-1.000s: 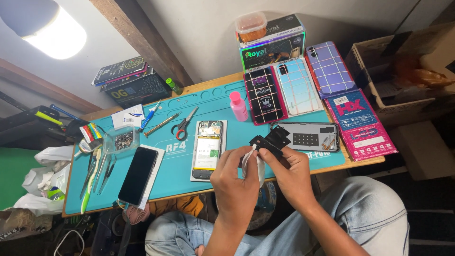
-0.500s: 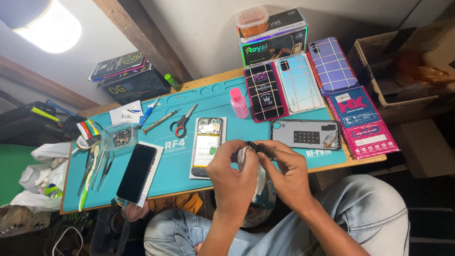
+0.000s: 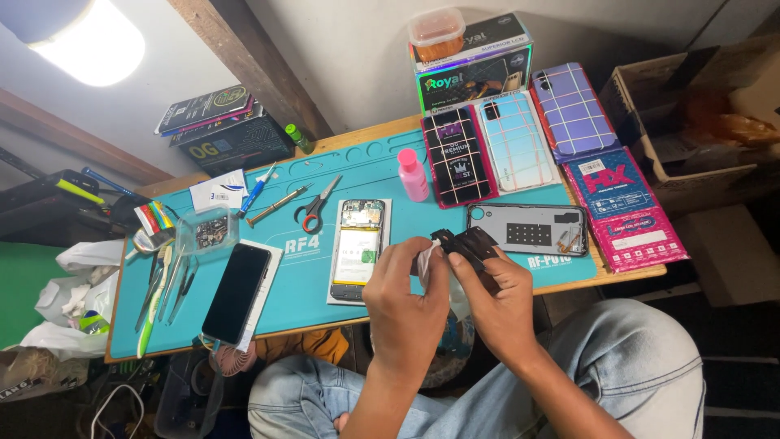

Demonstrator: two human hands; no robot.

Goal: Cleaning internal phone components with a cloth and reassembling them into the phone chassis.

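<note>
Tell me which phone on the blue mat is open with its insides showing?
The middle phone, lying beside the red-handled scissors, shows its circuit board and battery. The phone to its left is closed, with a plain black screen.

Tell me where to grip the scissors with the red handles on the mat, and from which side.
Take the scissors by the red handle loops, coming from the near edge of the teal mat. The loops point toward the person; the blades point away, and a screwdriver lies close on one side.
</note>
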